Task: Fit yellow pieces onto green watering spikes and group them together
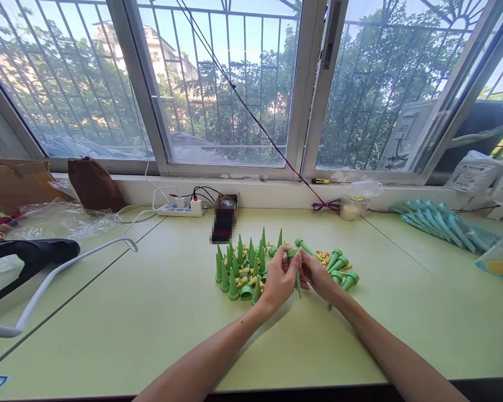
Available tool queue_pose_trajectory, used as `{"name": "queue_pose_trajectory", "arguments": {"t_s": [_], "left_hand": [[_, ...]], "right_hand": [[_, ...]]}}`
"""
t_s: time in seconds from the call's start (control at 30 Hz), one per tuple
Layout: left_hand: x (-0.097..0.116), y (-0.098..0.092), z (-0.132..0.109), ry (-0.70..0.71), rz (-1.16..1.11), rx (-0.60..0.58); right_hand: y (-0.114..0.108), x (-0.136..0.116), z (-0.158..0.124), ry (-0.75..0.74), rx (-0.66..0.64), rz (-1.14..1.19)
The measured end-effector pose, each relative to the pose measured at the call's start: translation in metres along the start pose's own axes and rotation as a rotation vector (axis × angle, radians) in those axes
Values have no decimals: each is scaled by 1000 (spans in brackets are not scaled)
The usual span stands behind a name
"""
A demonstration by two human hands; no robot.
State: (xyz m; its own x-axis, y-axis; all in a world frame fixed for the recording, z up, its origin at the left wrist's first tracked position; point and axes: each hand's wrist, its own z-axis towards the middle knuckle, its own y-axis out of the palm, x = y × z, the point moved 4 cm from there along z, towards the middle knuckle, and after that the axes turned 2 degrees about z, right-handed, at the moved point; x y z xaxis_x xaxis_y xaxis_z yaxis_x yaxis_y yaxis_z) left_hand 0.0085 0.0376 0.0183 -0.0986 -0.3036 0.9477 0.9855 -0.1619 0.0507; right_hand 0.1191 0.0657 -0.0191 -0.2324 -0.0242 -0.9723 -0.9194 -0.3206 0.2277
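Both of my hands meet over the middle of the table around one green plant-watering spike (298, 285), its wide ribbed end up and its point slanting down. My left hand (279, 277) has its fingers closed around the wide end. My right hand (317, 272) presses its fingers against the same spike from the other side; its fingertips are partly hidden. Left of my hands, several green spikes (233, 286) stand points up, with small yellow valves (243, 279) among them. To the right, more green spikes (337, 263) lie on their sides beside a yellow valve pile (322, 257).
Behind the spikes are a small box (230, 202) and a power strip (180, 210). A jar (352, 206) stands by the sill. Teal plastic-wrapped pieces (444, 223) lie at right. A white bent rod (67, 273) and black object (37, 254) occupy the left.
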Motion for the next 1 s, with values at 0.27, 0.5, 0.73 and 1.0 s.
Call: {"name": "queue_pose_trajectory", "arguments": {"t_s": [0.27, 0.5, 0.73, 1.0], "left_hand": [[2, 0, 1, -65, -88, 16], [0, 0, -2, -7, -13, 3], [1, -1, -2, 45, 78, 1], [4, -2, -3, 65, 105, 20]], "right_hand": [[0, -4, 0, -57, -19, -47], [0, -4, -1, -51, -6, -18], [3, -9, -3, -37, -18, -52], [3, -8, -4, -25, 11, -33]]}}
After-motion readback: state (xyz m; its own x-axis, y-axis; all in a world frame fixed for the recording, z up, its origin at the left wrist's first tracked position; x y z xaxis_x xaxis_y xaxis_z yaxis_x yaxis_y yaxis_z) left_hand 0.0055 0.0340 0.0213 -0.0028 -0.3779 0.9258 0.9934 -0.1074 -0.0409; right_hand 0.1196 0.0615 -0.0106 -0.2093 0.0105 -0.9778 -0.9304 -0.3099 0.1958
